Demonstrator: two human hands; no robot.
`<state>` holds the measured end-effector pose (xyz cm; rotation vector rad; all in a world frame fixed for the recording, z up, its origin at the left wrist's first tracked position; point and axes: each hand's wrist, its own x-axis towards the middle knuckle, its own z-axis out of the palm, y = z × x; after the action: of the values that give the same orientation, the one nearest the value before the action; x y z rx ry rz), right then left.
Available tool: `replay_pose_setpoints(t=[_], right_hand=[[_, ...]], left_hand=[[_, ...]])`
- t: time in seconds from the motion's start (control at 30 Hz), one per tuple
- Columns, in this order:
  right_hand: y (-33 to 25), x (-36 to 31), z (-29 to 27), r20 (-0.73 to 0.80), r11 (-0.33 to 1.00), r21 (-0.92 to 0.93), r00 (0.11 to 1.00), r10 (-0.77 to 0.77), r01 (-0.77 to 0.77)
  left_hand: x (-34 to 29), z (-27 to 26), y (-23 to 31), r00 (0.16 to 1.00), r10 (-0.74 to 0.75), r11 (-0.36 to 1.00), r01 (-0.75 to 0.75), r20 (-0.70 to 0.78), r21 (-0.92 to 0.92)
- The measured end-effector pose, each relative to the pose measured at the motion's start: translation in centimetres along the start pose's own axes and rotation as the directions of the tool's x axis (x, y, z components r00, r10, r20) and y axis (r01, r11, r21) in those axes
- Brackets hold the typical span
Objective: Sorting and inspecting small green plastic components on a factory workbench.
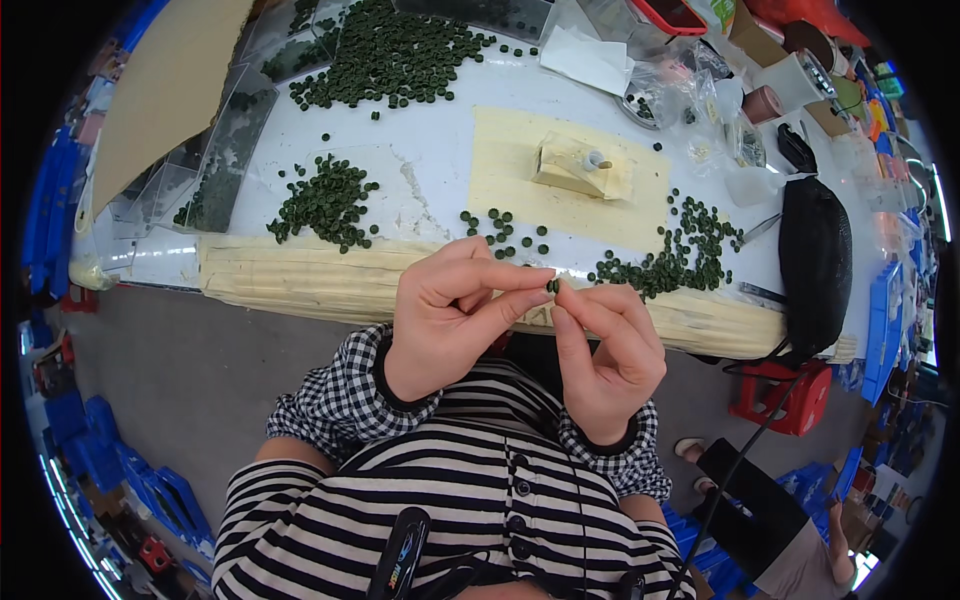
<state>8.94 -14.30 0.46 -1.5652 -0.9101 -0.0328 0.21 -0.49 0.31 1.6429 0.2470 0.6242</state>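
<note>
Above the table's near edge, my left hand (447, 312) and my right hand (612, 362) meet fingertip to fingertip. Between them is a small dark green round piece (552, 286), pinched by thumb and index finger of the left hand. The right index fingertip presses on its other side, with the thumb just below. Fingers cover most of the piece. Just beyond lie several loose green pieces (505, 236), and a wider heap of green pieces (690, 250) spreads to the right of my hands.
A wrapped block with a small white peg (585, 168) stands on a cream sheet (500, 140). More green pieces are heaped at left (325, 200) and far left (400, 50). Clear trays (235, 150), a black pouch (815, 265) and a red stool (785, 395) flank the space. Another person (770, 510) is at lower right.
</note>
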Motion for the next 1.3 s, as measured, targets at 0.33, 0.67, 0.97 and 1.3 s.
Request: replay_pose_setpoints(t=[0.33, 0.67, 0.97, 1.3], right_hand=[[0.1, -0.1, -0.4, 0.094, 1.0, 0.024, 0.996, 0.005, -0.007], [-0.3, -0.2, -0.6, 0.118, 0.996, 0.055, 0.991, 0.068, -0.075], [-0.5, -0.1, -0.9, 0.145, 0.991, 0.069, 0.984, 0.103, -0.114], [-0.1, -0.1, -0.9, 0.123, 0.999, 0.045, 0.992, 0.015, -0.02]], left_hand=[[0.4, -0.7, 0.3, 0.999, 0.004, 0.999, -0.006, 0.044, 0.047], [0.7, -1.0, 0.4, 0.989, 0.113, 0.983, -0.126, 0.096, 0.133], [0.7, -1.1, -0.1, 0.995, 0.02, 0.999, -0.024, 0.098, 0.038], [0.5, -1.1, -0.1, 0.994, -0.024, 1.0, 0.023, 0.104, 0.006]])
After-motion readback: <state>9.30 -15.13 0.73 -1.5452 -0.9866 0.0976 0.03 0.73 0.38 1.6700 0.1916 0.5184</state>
